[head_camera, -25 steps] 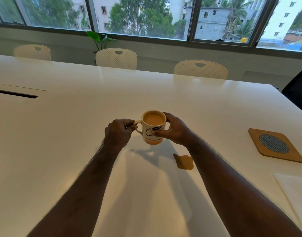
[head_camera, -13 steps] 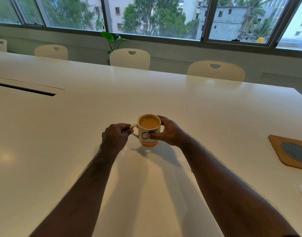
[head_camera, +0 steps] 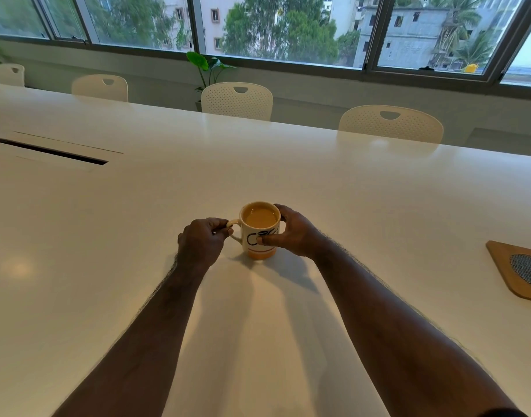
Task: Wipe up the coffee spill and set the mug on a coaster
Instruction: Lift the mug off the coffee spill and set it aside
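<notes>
A cream mug with a dark logo and an orange band near its base holds milky coffee and stands on the white table. My left hand pinches its handle. My right hand wraps round the mug's right side, thumb across the logo. A wooden coaster with a grey mesh centre lies at the right edge of the view, well apart from the mug. No coffee spill shows; my right forearm covers the table near the mug.
A dark cable slot is cut into the table at the far left. Several white chairs line the far side under the windows. A green plant stands behind them.
The view has swung left, so the coaster has slid to the right edge and the napkin has left the frame. The spill seen a second ago is out of sight. Both hands still hold the mug.
</notes>
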A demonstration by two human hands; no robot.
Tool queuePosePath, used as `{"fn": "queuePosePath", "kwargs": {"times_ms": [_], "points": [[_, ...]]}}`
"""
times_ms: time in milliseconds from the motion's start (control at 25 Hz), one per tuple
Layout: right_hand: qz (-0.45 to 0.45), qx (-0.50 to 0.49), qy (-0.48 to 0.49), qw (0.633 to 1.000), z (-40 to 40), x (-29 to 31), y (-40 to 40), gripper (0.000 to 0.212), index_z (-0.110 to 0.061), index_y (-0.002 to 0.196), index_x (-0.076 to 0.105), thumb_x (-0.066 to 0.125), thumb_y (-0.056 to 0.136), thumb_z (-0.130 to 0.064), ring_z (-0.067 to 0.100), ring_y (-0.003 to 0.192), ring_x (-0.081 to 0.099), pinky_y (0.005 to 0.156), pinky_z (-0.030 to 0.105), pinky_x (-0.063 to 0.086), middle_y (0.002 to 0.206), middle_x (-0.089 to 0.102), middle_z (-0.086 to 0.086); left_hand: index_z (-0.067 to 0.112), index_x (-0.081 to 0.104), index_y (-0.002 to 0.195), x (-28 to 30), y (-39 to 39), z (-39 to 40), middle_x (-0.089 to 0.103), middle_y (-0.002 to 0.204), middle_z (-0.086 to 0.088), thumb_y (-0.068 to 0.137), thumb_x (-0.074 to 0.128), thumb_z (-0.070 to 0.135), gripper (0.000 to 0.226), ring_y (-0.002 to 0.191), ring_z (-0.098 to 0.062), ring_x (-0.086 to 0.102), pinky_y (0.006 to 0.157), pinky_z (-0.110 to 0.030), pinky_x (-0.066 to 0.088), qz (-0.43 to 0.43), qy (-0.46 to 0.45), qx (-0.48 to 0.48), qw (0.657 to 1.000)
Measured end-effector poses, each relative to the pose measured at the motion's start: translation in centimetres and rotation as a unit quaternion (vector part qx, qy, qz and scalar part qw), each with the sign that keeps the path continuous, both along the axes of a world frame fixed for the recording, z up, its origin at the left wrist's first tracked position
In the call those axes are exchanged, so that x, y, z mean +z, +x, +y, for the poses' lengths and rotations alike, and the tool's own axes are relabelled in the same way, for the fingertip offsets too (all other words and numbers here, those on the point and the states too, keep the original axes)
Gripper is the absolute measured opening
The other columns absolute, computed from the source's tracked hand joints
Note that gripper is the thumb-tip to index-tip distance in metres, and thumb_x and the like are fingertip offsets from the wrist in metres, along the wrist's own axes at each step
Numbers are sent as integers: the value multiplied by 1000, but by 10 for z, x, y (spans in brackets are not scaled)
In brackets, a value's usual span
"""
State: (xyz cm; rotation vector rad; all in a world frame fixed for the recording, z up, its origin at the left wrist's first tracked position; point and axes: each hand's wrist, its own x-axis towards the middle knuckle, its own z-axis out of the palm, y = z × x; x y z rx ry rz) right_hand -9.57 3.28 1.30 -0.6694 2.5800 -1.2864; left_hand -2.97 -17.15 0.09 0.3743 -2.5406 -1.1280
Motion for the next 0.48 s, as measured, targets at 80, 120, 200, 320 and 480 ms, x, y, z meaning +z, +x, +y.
{"fn": "queuePosePath", "kwargs": {"times_ms": [80,120,200,320,480], "points": [[-2,0,6,1000,0,0,1,84,-18,137,45,84,66,-36,18,122,50,99,44,48,133,55,1,18,75,106,-1,0,-1,76,98,-1,85,72,27,23,91,-21,68,89,-51,51,0,-1,-1,1000],[-2,0,7,1000,-1,0,1,83,-17,137,45,84,66,-35,19,122,50,99,44,48,133,55,2,18,75,107,-1,1,-1,76,98,-1,85,72,27,23,90,-20,68,88,-50,52,-1,-2,-4,1000],[-2,-1,8,1000,-1,1,2,83,-17,137,45,84,67,-34,19,123,50,99,43,48,133,55,3,17,74,107,-2,1,-1,76,98,-2,85,72,27,24,89,-20,68,87,-49,53,-4,-4,-6,1000],[-3,-4,10,1000,-2,2,2,81,-17,137,45,84,68,-32,19,123,50,99,41,48,134,54,2,17,74,107,-2,0,0,76,98,-2,86,72,28,24,89,-21,68,87,-50,53,-5,-7,0,1000],[-8,-7,7,1000,-4,2,4,80,-17,137,45,84,69,-30,19,122,50,98,41,48,133,55,2,14,74,108,-2,1,2,76,99,-4,87,70,26,24,89,-22,68,86,-51,54,1,-11,5,1000]]}}
